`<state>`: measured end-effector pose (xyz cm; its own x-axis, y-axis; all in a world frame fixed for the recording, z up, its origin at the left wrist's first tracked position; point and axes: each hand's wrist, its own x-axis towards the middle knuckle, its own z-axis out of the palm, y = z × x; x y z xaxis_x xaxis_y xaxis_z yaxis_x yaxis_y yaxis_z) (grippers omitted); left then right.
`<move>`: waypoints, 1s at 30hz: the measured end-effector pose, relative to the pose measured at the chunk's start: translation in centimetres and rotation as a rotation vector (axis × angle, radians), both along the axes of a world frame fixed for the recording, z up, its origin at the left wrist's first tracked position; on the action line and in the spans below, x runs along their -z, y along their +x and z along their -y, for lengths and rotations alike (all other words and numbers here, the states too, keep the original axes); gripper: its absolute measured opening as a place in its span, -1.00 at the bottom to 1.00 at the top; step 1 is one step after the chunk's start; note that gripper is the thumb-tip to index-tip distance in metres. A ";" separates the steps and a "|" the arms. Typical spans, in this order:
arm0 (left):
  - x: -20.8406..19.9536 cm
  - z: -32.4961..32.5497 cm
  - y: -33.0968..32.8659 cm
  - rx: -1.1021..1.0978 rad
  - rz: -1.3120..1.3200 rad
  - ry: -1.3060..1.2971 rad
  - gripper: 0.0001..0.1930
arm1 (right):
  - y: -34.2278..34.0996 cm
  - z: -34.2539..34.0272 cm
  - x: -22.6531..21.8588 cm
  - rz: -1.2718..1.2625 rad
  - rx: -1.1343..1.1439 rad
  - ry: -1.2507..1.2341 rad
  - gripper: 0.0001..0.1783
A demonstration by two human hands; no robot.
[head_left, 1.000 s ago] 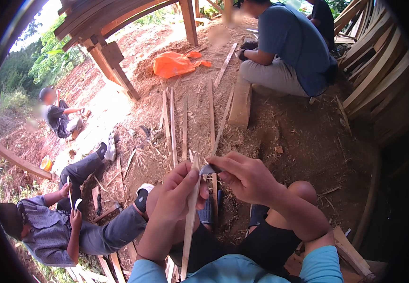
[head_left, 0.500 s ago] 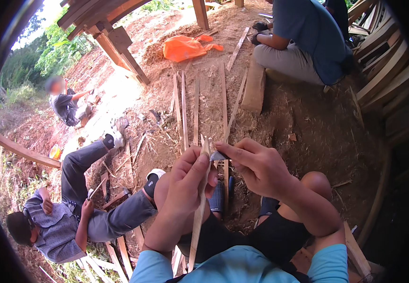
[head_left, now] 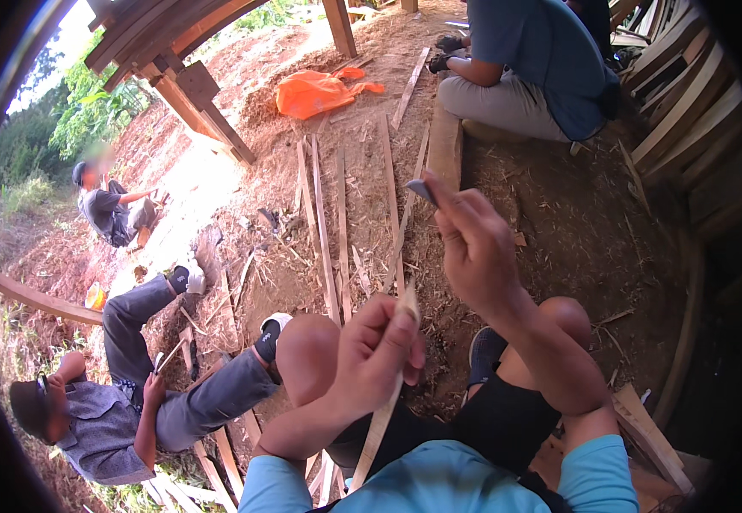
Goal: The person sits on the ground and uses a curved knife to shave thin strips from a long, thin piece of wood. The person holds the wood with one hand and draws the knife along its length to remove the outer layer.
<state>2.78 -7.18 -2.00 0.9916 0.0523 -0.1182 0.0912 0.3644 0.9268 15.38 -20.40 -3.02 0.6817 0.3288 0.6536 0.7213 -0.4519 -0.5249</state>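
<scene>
My left hand (head_left: 378,355) is closed round a thin pale wooden strip (head_left: 377,438). The strip's pointed tip rises past my thumb, and its lower end runs down beside my lap. Raised to the right and farther out, my right hand (head_left: 484,256) grips a small knife; its grey blade (head_left: 422,191) shows beyond the fingertips, apart from the strip. The knife's handle is hidden inside my fingers.
Long wooden strips (head_left: 319,231) lie on the dirt ahead, near an orange plastic bag (head_left: 315,92). A person (head_left: 88,419) at left holds a thin stick. Another person (head_left: 542,68) sits at far right by stacked timber (head_left: 687,103). A third person (head_left: 107,205) sits far left.
My right hand has lifted the knife up and away from the strip's tip, which it was touching before. My left hand has moved slightly right and nearer with the strip.
</scene>
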 end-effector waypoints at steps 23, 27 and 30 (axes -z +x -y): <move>0.1 -2.1 0.6 -0.183 -0.058 -0.001 -0.83 | -3.7 0.7 -0.4 -0.214 -0.387 -0.122 -0.55; 0.1 -2.0 0.5 -0.167 -0.044 0.008 -0.83 | -3.5 1.2 -1.0 -0.224 -0.413 -0.117 -0.55; 0.2 -1.9 0.5 -0.175 -0.037 0.012 -0.82 | -3.4 1.2 -0.7 -0.212 -0.416 -0.092 -0.55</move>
<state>3.31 -5.29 -2.19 0.9622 0.2258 -0.1525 0.0612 0.3662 0.9285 12.00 -21.58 -2.36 0.5956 0.6519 0.4693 0.7318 -0.1994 -0.6517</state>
